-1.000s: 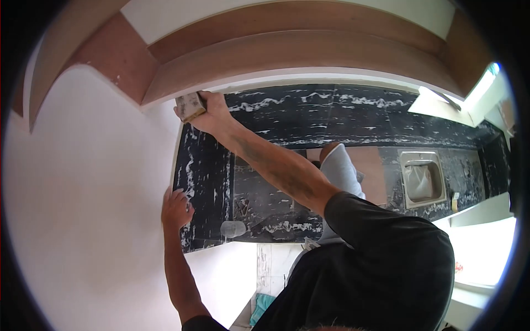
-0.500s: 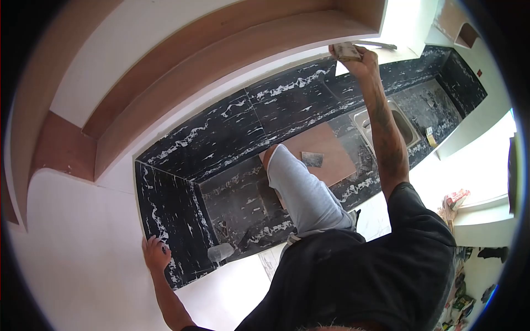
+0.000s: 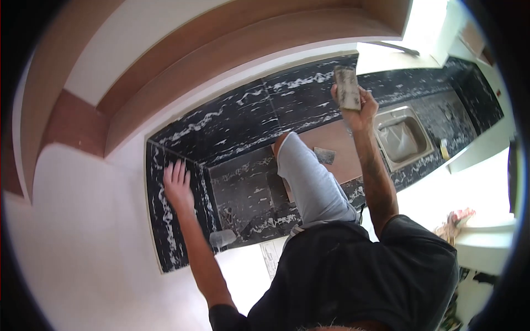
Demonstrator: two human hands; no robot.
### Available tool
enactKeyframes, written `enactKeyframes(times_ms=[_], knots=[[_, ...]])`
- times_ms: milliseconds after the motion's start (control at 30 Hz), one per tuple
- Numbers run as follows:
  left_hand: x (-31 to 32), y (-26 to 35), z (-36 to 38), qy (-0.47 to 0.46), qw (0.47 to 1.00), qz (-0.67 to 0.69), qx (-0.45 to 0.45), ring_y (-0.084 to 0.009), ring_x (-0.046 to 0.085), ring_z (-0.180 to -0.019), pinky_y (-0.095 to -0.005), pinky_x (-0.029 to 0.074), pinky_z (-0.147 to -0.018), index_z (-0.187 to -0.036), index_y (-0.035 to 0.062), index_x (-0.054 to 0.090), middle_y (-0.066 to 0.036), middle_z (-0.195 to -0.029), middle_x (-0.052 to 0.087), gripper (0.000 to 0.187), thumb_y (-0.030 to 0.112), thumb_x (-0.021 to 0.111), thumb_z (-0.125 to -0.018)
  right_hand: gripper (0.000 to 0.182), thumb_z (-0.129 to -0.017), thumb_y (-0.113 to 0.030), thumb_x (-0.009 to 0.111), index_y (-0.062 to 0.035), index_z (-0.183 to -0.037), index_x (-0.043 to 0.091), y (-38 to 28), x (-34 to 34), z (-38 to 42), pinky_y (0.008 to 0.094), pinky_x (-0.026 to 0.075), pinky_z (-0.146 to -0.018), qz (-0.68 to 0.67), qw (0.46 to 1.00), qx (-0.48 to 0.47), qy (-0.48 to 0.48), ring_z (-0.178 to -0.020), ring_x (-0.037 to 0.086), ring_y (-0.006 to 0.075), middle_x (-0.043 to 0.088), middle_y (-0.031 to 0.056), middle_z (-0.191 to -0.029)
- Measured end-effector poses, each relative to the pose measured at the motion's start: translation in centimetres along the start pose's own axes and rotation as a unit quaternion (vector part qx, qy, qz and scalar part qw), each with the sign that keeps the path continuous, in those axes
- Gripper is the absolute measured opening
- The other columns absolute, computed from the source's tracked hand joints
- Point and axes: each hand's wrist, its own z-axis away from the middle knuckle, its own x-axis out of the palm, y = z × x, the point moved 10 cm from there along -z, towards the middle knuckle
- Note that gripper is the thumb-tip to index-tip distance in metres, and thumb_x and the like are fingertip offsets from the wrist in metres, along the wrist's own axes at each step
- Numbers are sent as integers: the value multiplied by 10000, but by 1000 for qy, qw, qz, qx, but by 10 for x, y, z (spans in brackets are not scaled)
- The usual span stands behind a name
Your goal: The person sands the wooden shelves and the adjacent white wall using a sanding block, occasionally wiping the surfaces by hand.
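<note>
My right hand (image 3: 364,110) grips a dusty, pale rectangular sanding block (image 3: 347,88), its flat smudged face turned up toward me. Hand and block overlap the black, white-veined backsplash (image 3: 298,88) in this view. On the other side, my left hand (image 3: 178,185) is empty, fingers stretched out, over the black side panel (image 3: 164,220). Below, my bent knee (image 3: 309,176) in grey shorts is on the countertop, beside a brown board (image 3: 345,165). A small grey rectangular piece (image 3: 324,155) lies on that board.
A steel sink (image 3: 406,138) is set into the counter at the right. A clear plastic cup (image 3: 222,238) lies near the counter's left front edge. Brown open shelving (image 3: 248,41) overhangs the backsplash. A long dark strip (image 3: 393,48) rests on the window ledge.
My right hand has brought the block down from the shelf's lower edge to in front of the backsplash. My left hand has left the side panel's outer edge, moving up and inward.
</note>
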Motion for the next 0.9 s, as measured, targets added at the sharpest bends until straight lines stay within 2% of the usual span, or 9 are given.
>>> enactKeyframes(times_ms=[67, 100, 200, 300, 367, 467, 700, 833, 900], knots=[[95, 11, -5, -19, 975, 205, -85, -398, 376, -1466, -555, 287, -1213, -1561, -94, 181, -308, -1547, 379, 806, 426, 489, -1027, 470, -940, -106, 428, 87, -1362, 507, 81, 11, 19, 562, 495, -1035, 25, 996, 89, -6, -1226, 588, 364, 596, 247, -1317], [131, 14, -11, -45, 955, 270, -113, -413, 315, -1494, -563, 249, -1228, -1573, -97, 100, -323, -1575, 306, 884, 437, 521, -1007, 485, -935, -111, 433, 71, -1380, 500, 118, 19, 26, 553, 497, -1029, 24, 989, 141, -47, -1218, 591, 356, 597, 237, -1320], [212, 33, -14, -124, 929, 325, -128, -417, 241, -1522, -567, 200, -1244, -1575, -101, 6, -310, -1603, 223, 920, 411, 520, -1008, 513, -943, -122, 423, 48, -1425, 467, 204, 27, 45, 538, 508, -1010, 25, 959, 256, -120, -1187, 602, 336, 589, 222, -1324], [236, 44, -15, -135, 924, 335, -124, -438, 241, -1517, -534, 214, -1252, -1578, -93, 1, -316, -1609, 193, 960, 395, 568, -977, 507, -965, -139, 413, 39, -1438, 454, 255, -5, 53, 531, 518, -989, 78, 945, 316, -46, -1160, 608, 330, 584, 217, -1317], [233, 47, -15, -128, 910, 369, -142, -463, 223, -1515, -550, 231, -1251, -1565, -109, 29, -317, -1616, 174, 912, 357, 566, -994, 503, -977, -149, 405, 36, -1442, 452, 273, -13, 59, 523, 524, -980, 111, 933, 340, -41, -1154, 610, 326, 585, 216, -1316], [208, 59, -25, -80, 929, 343, -111, -466, 222, -1514, -551, 238, -1250, -1557, -123, 50, -316, -1606, 195, 893, 338, 564, -991, 521, -977, -161, 416, 24, -1463, 446, 294, -23, 61, 511, 526, -973, 146, 917, 371, -35, -1153, 610, 322, 584, 216, -1328], [122, 97, -59, 25, 942, 333, -47, -427, 274, -1500, -543, 248, -1252, -1543, -139, 95, -306, -1558, 255, 841, 295, 557, -990, 555, -948, -176, 492, 2, -1472, 460, 335, -55, 54, 524, 516, -999, 159, 884, 437, -47, -1203, 603, 335, 592, 198, -1341], [63, 126, -84, 62, 948, 313, -8, -422, 245, -1512, -544, 223, -1248, -1542, -149, 82, -297, -1564, 239, 898, 346, 562, -967, 570, -932, -169, 524, -2, -1474, 464, 340, -106, 59, 530, 510, -1018, 184, 869, 460, 5, -1229, 598, 339, 590, 196, -1359], [25, 146, -107, 95, 945, 313, 15, -408, 223, -1521, -547, 217, -1248, -1541, -146, 86, -287, -1570, 228, 887, 363, 542, -976, 583, -923, -165, 538, -9, -1480, 462, 348, -109, 65, 531, 509, -1022, 187, 853, 488, -12, -1225, 601, 337, 591, 190, -1362]])
